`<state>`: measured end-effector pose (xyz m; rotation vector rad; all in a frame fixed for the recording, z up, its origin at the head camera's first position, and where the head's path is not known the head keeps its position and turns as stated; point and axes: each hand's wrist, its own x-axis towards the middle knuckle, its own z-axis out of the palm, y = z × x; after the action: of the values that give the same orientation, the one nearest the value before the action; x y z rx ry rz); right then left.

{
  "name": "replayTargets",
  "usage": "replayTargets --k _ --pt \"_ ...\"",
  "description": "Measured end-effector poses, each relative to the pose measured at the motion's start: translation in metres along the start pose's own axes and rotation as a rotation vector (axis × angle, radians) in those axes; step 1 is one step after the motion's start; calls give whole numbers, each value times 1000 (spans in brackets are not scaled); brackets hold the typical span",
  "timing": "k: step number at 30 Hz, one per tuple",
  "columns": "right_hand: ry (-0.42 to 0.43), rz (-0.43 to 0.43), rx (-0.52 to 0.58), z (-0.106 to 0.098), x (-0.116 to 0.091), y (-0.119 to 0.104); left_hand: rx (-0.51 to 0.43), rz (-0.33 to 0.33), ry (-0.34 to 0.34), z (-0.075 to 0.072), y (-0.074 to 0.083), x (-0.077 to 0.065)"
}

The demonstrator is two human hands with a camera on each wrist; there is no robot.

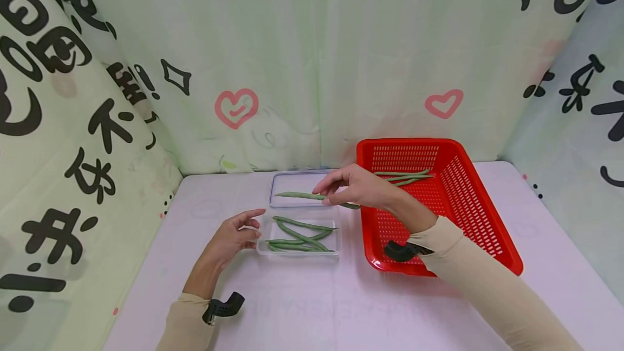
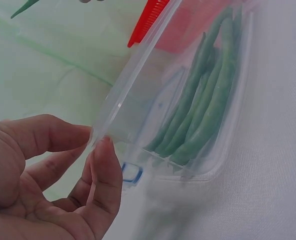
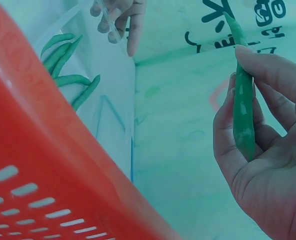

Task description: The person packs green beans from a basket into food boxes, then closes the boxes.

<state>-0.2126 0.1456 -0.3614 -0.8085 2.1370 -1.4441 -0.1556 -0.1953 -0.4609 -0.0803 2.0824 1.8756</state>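
My right hand (image 1: 358, 187) pinches a single green bean (image 1: 298, 195) between thumb and fingers, raised above the blue-edged lid and to the left of the red basket. The bean's pointed tip sticks out past the thumb in the right wrist view. My left hand (image 1: 235, 238) is at the left end of a clear plastic container (image 1: 298, 254); in the left wrist view its thumb and fingertips pinch the rim at a corner. Several green beans (image 2: 208, 95) lie lengthwise inside that container, some crossing each other.
A red perforated basket (image 1: 487, 226) stands to the right, with a few green beans (image 1: 407, 177) at its back left. Flat behind the container lies a clear lid (image 1: 271, 191) with a blue edge. Printed curtains (image 1: 292, 69) hang around the white table (image 1: 292, 307).
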Motion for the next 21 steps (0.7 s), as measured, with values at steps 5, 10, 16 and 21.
replayTargets --k 5,10,16,21 --pt "-22 -17 14 4 4 1 1 -3 0 0 -1 0" --pt "-37 -10 10 8 7 1 13 0 0 0 -1 -1" --pt "-36 24 -26 11 12 3 13 -3 -5 0 0 -1" --pt "-51 48 -12 15 17 4 16 3 -9 0 0 -1"
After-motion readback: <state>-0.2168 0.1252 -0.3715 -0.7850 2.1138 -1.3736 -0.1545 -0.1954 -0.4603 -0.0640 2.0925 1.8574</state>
